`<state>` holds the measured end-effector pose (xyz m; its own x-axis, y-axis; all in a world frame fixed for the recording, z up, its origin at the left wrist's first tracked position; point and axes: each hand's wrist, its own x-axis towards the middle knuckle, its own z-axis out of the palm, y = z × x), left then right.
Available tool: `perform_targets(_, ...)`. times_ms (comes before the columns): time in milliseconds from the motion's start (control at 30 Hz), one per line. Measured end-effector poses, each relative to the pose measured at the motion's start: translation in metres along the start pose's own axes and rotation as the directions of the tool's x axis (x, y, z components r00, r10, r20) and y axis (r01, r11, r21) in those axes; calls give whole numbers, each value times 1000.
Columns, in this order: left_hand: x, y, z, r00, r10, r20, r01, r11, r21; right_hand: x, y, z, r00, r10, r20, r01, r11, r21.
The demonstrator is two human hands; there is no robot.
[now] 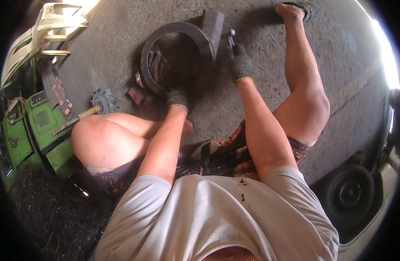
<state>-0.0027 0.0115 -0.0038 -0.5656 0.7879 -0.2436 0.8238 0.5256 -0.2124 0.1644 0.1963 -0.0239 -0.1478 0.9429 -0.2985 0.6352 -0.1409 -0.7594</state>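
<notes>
A round, dark metal casing (146, 65) with a wide open ring and a short spout lies on the concrete floor in front of me. My left hand (177, 98), in a dark grey knit glove, grips the near edge of its rim; the fingertips are lost in shadow. To the right of the casing, my right hand (242, 65) wears a matching glove with a yellow cuff. It is closed around a hammer (231, 37), whose small head points away from me, close to the spout. Deep shadow hides the inside of the casing.
A toothed metal wheel on a shaft (105, 101) lies left, by my bent knee. Reddish scraps (136, 93) sit beside the casing. Further left stand a green metal cabinet (44, 119) and a pale plastic chair (49, 28). A black wheel (350, 191) is at lower right.
</notes>
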Motion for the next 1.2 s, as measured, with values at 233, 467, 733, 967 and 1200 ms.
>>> perform_targets(233,6,8,-3,982,-80,-168,53,986,-159,-9,-31,0,997,-74,15,73,997,33)
perform_targets(467,-16,14,26,950,151,273,-25,908,-418,-6,-19,15,980,-45,193,72,988,-134)
perform_targets(733,-13,13,37,952,163,259,-12,866,-500,-2,-15,23,985,-19,172,44,989,-143)
perform_targets(967,-13,8,29,942,213,259,-28,820,-572,5,-3,36,980,43,196,-10,986,-167)
perform_targets(1200,-8,22,30,948,104,300,12,933,-360,-9,1,31,982,16,189,-12,1000,-22)
